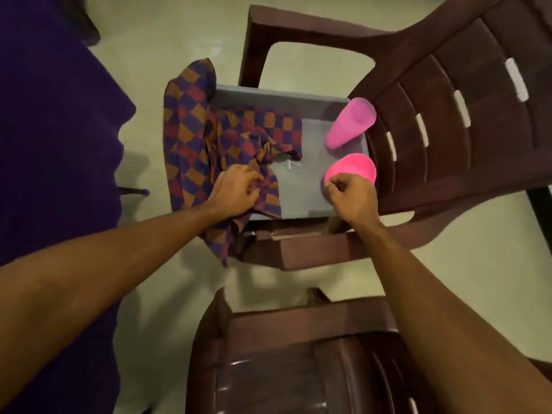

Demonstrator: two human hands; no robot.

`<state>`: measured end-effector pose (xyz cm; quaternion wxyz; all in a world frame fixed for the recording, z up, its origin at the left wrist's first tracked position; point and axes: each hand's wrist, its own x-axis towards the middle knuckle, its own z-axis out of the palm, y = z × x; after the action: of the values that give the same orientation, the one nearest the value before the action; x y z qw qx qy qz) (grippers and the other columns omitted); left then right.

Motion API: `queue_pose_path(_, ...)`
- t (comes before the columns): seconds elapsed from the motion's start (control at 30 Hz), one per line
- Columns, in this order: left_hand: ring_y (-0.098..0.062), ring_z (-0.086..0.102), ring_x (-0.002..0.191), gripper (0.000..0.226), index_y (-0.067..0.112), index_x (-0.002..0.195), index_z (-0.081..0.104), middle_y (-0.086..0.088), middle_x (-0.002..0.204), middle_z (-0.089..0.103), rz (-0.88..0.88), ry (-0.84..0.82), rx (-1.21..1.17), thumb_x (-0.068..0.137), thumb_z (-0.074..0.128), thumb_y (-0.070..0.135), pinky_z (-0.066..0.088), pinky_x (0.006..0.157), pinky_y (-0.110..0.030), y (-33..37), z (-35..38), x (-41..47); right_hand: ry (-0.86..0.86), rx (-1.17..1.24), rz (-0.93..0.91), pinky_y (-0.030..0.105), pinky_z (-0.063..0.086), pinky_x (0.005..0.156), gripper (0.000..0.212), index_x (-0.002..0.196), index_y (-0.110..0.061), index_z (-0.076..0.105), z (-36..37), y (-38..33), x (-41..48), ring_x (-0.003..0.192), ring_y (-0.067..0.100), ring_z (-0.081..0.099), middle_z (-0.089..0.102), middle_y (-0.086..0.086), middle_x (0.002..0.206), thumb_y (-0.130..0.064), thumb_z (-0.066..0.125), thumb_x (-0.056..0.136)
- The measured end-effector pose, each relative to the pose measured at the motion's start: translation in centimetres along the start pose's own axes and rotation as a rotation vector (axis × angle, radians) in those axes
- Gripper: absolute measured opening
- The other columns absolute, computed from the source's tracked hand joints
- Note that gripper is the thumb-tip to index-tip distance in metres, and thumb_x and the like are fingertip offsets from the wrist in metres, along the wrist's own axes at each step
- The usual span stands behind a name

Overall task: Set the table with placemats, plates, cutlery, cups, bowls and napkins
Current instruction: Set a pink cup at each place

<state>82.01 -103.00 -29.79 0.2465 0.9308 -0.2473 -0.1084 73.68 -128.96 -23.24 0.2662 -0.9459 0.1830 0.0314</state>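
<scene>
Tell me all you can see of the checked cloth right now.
The checked cloth looks like woven fabric in purple, red and orange squares. It lies crumpled, half inside the grey box and half draped over its left wall, with one corner hanging past the chair seat. The left hand grips a bunched fold.

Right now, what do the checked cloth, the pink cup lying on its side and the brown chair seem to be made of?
The checked cloth: woven fabric, matte; it creases and bunches where the left hand grips it. The pink cup: likely plastic, smooth, slightly translucent at the rim. The brown chair: moulded plastic by the look, slight sheen, slots in its back.
</scene>
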Motion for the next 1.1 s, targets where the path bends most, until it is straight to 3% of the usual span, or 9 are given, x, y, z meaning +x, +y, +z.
queue_pose_path(0.13,-0.033,0.006,0.151,0.092,0.039,0.152,0.028,-0.003,0.165,0.014,-0.081,-0.312,0.22,0.075,0.071,0.065,0.011,0.117,-0.063,-0.8,2.8,6.1,0.039,-0.083,-0.099,0.038,0.051,0.086,0.026,0.108,-0.012,0.076,0.0,1.8,5.6,0.092,0.031,0.067,0.073,0.012,0.102,-0.018,0.066,0.085)
queue_pose_path(0.2,-0.037,-0.018,0.15,0.12,0.044,0.155,0.007,0.0,0.165,-0.016,-0.079,-0.417,0.339,0.06,0.071,0.08,-0.002,0.11,-0.074,-1.5,4.5,8.1,0.109,-0.114,-0.161,0.043,0.049,0.09,0.034,0.113,-0.008,0.073,0.2,2.6,8.7,0.098,0.039,0.064,0.07,0.018,0.108,-0.017,0.066,0.08)
queue_pose_path(0.3,-0.042,-0.032,0.143,0.137,0.044,0.155,-0.004,-0.003,0.158,-0.037,-0.095,-0.485,0.41,0.047,0.07,0.087,-0.006,0.103,-0.081,-1.8,6.7,9.8,0.15,-0.188,-0.149,0.053,0.045,0.098,0.054,0.126,-0.001,0.063,0.0,3.9,13.3,0.109,0.046,0.059,0.063,0.027,0.121,-0.023,0.061,0.078)
queue_pose_path(0.4,-0.043,-0.04,0.138,0.144,0.043,0.154,-0.012,-0.005,0.153,-0.046,-0.132,-0.545,0.423,0.043,0.066,0.092,-0.011,0.101,-0.083,-2.1,7.7,10.4,0.163,-0.269,-0.135,0.052,0.039,0.102,0.064,0.137,0.003,0.052,0.1,3.9,16.6,0.119,0.048,0.052,0.056,0.029,0.13,-0.025,0.061,0.08)
queue_pose_path(0.67,-0.043,-0.046,0.134,0.147,0.044,0.151,-0.02,-0.005,0.148,-0.051,-0.183,-0.619,0.429,0.044,0.068,0.091,-0.014,0.098,-0.084,-1.7,7.8,11.1,0.29,-0.329,-0.053,0.051,0.045,0.092,0.079,0.146,-0.021,0.04,-0.3,2.1,19.2,0.12,0.041,0.045,0.044,0.017,0.136,-0.031,0.081,0.078)
queue_pose_path(0.77,-0.043,-0.046,0.134,0.147,0.043,0.151,-0.02,-0.006,0.149,-0.051,-0.189,-0.628,0.43,0.044,0.068,0.091,-0.012,0.099,-0.084,-1.7,7.8,11.2,0.152,-0.371,-0.009,0.054,0.044,0.099,0.095,0.151,-0.024,0.032,-1.0,1.6,20.1,0.13,0.04,0.039,0.036,0.011,0.15,-0.036,0.086,0.074)
queue_pose_path(0.83,-0.043,-0.047,0.133,0.148,0.043,0.151,-0.022,-0.006,0.149,-0.051,-0.186,-0.628,0.427,0.043,0.068,0.091,-0.011,0.099,-0.084,-1.6,7.7,11.2,0.04,-0.386,0.03,0.05,0.04,0.105,0.089,0.15,-0.017,0.037,-0.9,1.1,20.8,0.132,0.041,0.04,0.036,0.012,0.152,-0.039,0.084,0.077)
queue_pose_path(0.93,-0.042,-0.049,0.131,0.15,0.043,0.15,-0.023,-0.005,0.148,-0.051,-0.189,-0.635,0.42,0.042,0.069,0.09,-0.01,0.099,-0.084,-1.5,7.6,11.2,0.12,-0.309,0.025,0.046,0.042,0.1,0.066,0.14,-0.017,0.046,-0.1,0.0,20.6,0.125,0.04,0.047,0.051,0.015,0.139,-0.03,0.078,0.084)
queue_pose_path(1.1,-0.042,-0.05,0.13,0.149,0.044,0.15,-0.023,-0.005,0.147,-0.052,-0.193,-0.637,0.424,0.042,0.07,0.09,-0.011,0.099,-0.084,-1.5,7.5,11.2,0.144,-0.267,0.121,0.05,0.047,0.096,0.059,0.146,-0.027,0.04,2.1,-1.0,18.6,0.126,0.042,0.051,0.058,0.021,0.131,-0.019,0.064,0.093)
